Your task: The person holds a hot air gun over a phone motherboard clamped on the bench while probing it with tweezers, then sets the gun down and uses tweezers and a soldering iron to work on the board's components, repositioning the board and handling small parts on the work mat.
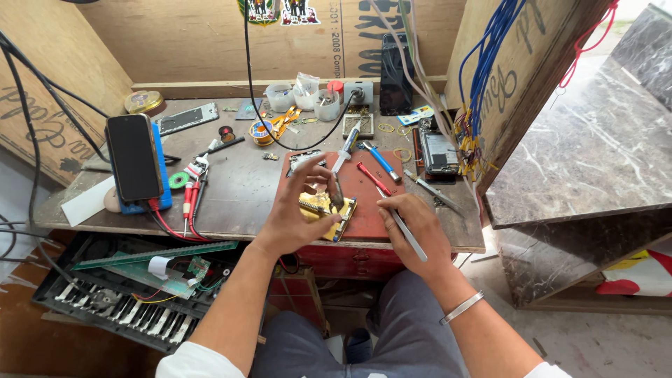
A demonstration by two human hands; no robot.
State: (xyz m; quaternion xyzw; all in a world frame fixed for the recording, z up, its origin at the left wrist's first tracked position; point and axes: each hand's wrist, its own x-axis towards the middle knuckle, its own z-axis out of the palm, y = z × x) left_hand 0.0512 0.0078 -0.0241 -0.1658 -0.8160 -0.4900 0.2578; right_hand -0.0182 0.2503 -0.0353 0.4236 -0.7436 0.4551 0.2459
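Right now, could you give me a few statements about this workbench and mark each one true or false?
1. The left hand holds a soldering iron over the yellow-taped circuit board. True.
2. The right hand is empty. False: it holds slim metal tweezers.
3. A dark phone stands propped on a blue holder at the left of the bench. True.
4. The circuit board lies on a green mat. False: it lies on a red mat.
5. An opened keyboard sits on the floor below the bench's left side. True.
6. The right wrist is bare. False: it wears a metal bangle.
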